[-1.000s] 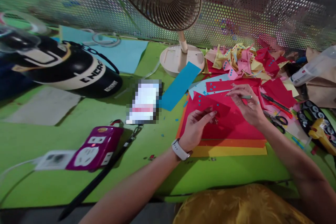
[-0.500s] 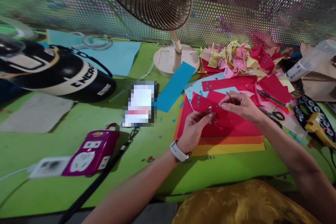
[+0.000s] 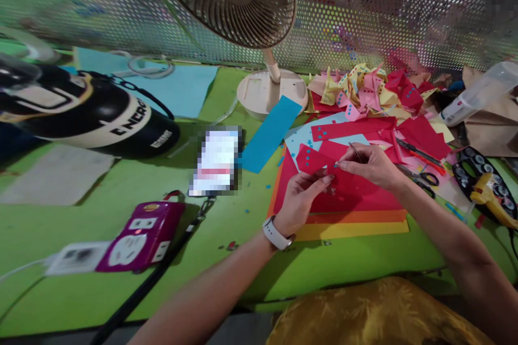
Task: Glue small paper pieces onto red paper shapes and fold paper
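Observation:
My left hand (image 3: 303, 194), with a white watch band at the wrist, pinches a folded strip of red paper (image 3: 318, 158). Small blue squares dot the strip's left part. Slim metal tweezers (image 3: 355, 151) are gripped in my right hand (image 3: 374, 166), their upper end sticking out above the fingers. The fingertips of that hand are close to the strip's right part, by another blue bit; whether they touch it is hard to tell. Below both hands lie stacked red, orange and yellow sheets (image 3: 352, 229).
Behind the hands are a light blue sheet (image 3: 295, 135) with blue bits, a blue strip (image 3: 271, 135) and a pile of paper shapes (image 3: 368, 86). Scissors (image 3: 427, 179), a cutter (image 3: 421, 153) and a yellow glue gun (image 3: 489, 197) lie right. A fan base (image 3: 259, 91), phone (image 3: 216, 161) and bottle (image 3: 117, 118) stand left.
The red strip has dipped and tilted slightly between my fingers. Both hands have barely moved, with the same holds.

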Demonstrator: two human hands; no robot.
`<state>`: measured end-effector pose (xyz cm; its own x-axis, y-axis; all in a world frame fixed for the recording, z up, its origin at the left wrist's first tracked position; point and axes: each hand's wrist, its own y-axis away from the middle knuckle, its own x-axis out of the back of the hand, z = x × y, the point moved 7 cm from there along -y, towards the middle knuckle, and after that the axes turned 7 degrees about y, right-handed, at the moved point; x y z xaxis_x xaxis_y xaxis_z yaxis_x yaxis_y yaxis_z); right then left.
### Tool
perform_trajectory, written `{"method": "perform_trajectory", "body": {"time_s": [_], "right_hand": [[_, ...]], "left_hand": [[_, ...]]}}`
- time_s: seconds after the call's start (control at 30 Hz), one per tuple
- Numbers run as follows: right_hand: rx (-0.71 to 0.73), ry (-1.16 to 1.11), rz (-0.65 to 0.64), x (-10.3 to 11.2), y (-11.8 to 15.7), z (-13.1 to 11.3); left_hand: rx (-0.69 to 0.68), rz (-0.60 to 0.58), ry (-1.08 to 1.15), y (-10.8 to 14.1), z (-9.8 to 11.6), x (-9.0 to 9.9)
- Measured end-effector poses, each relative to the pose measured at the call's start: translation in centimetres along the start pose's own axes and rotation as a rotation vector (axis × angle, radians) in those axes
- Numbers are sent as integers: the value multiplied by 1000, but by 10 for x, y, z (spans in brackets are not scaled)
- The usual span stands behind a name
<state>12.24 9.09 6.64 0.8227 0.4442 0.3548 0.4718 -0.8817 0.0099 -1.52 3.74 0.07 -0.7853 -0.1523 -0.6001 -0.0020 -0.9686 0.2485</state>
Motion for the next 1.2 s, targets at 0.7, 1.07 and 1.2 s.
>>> {"method": "perform_trajectory", "body": {"time_s": [0.7, 1.07, 1.2], "right_hand": [[-9, -52, -21, -2, 0, 4], [-2, -79, 110, 11, 0, 1], [-41, 21, 291, 37, 1, 6]], "left_hand": [[-20, -33, 4, -1, 0, 0], [-10, -2, 24, -2, -1, 3], [-6, 44, 65, -7, -1, 5]]}}
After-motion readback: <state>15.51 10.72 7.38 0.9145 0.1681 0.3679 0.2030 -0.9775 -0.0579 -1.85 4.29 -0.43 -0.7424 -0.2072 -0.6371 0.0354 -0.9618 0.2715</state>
